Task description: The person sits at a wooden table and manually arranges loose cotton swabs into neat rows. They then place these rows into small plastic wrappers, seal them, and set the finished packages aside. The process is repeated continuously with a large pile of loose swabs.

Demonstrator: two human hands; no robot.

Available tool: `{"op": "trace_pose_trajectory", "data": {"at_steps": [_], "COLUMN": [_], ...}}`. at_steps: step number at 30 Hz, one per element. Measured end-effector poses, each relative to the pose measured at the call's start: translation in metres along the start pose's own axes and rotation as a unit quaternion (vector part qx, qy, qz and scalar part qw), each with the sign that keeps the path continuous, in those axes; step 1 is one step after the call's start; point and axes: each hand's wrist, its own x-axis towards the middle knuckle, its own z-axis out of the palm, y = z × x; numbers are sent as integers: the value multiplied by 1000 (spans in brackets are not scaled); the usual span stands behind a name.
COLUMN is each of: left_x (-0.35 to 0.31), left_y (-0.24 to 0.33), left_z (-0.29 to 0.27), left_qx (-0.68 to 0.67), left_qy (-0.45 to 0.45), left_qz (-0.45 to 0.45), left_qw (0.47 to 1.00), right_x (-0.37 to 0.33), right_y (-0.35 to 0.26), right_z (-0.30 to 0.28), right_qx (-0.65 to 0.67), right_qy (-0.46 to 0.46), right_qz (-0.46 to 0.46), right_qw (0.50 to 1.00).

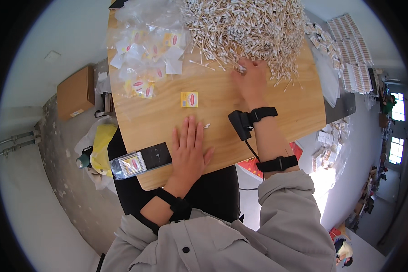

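Note:
My left hand lies flat on the wooden table, fingers stretched out and holding nothing. A loose cotton swab lies beside its fingertips, and a small yellow and white printed card lies just beyond them. My right hand is at the near edge of a large heap of cotton swabs. Its fingers are curled, with white swab tips showing between thumb and fingers; how many swabs they grip is hidden. Left of my left hand, a clear bag of cotton swabs rests on a black flat block.
Clear plastic bags with printed cards spread over the table's far left. A cardboard box and a yellow bag are at the left. Stacked packs and bagged packs are at the right. Another person is at the lower right.

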Motion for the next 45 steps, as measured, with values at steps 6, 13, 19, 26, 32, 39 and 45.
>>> {"op": "trace_pose_trajectory", "data": {"at_steps": [6, 13, 19, 26, 32, 39, 45], "left_x": [-3, -2, -1, -2, -3, -1, -1], "left_y": [-2, -1, -1, -2, -3, -2, -2], "left_z": [-2, 7, 5, 7, 5, 4, 3], "left_qx": [-4, 0, 20, -1, 7, 6, -1], "left_qy": [5, 3, -13, 16, -1, 5, 6], "left_qz": [-4, 2, -14, 0, 3, -2, 4], "left_qw": [1000, 1000, 1000, 1000, 1000, 1000, 1000], "right_x": [15, -39, -51, -28, 16, -9, -26], "right_y": [33, -44, -74, -59, -97, -64, -30], "right_z": [8, 12, 17, 22, 52, 28, 33], "right_qx": [42, 210, 112, 262, 396, 175, 138], "right_qy": [3, -240, -251, -364, -140, -111, -122], "right_qz": [56, -76, -92, -25, 43, 0, -29], "right_qw": [998, 945, 957, 894, 907, 978, 982]}}
